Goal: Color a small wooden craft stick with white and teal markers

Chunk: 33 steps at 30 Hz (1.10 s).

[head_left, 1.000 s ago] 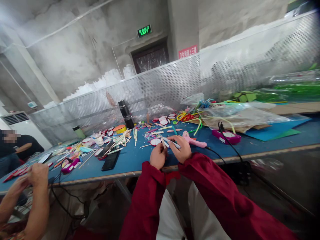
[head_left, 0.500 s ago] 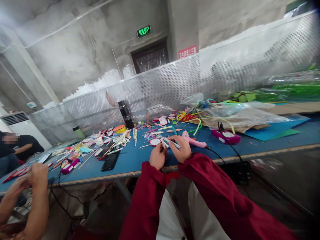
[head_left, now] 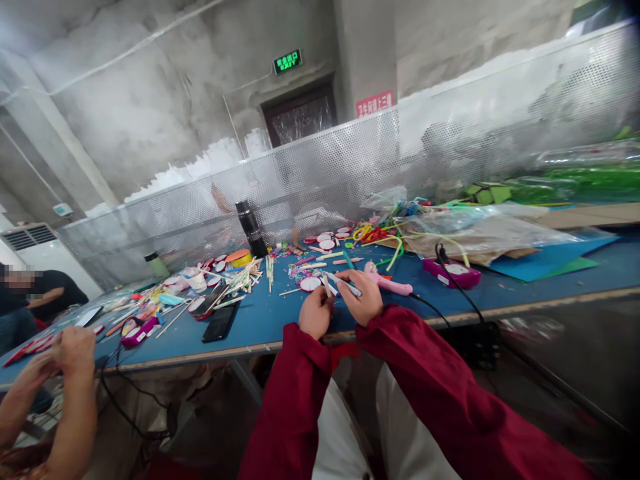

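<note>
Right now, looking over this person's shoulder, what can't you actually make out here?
Head view only:
What exactly the white sticks are: too small, and partly covered by the left hand and right hand.
The red wall sign: lettering too small to read.
The plastic bag: its contents are blurred by the film.
A co-worker's hands: the arms are cut off by the lower left edge.
</note>
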Each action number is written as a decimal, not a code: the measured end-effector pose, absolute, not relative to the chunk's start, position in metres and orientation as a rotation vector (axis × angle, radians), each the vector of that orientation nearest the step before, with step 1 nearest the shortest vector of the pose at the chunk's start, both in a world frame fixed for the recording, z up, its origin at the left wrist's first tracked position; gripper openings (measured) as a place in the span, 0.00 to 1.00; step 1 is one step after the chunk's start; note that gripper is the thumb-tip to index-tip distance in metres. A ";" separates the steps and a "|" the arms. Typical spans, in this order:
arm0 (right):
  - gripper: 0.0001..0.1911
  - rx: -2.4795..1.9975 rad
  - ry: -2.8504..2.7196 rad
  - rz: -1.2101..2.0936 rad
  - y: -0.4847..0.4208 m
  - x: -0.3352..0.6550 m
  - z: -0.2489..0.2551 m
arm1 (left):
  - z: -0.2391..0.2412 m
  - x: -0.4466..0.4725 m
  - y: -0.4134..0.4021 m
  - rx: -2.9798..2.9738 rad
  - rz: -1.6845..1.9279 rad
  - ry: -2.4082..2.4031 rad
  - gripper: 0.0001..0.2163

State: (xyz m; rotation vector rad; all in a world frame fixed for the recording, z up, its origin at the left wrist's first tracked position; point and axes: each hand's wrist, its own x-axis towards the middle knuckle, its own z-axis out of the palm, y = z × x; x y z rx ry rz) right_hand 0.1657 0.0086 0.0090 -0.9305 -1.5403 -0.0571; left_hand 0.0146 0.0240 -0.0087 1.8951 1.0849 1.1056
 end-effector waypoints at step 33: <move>0.07 -0.862 -1.569 -0.081 0.009 0.166 0.006 | -0.003 0.015 0.018 1.904 1.121 1.103 0.02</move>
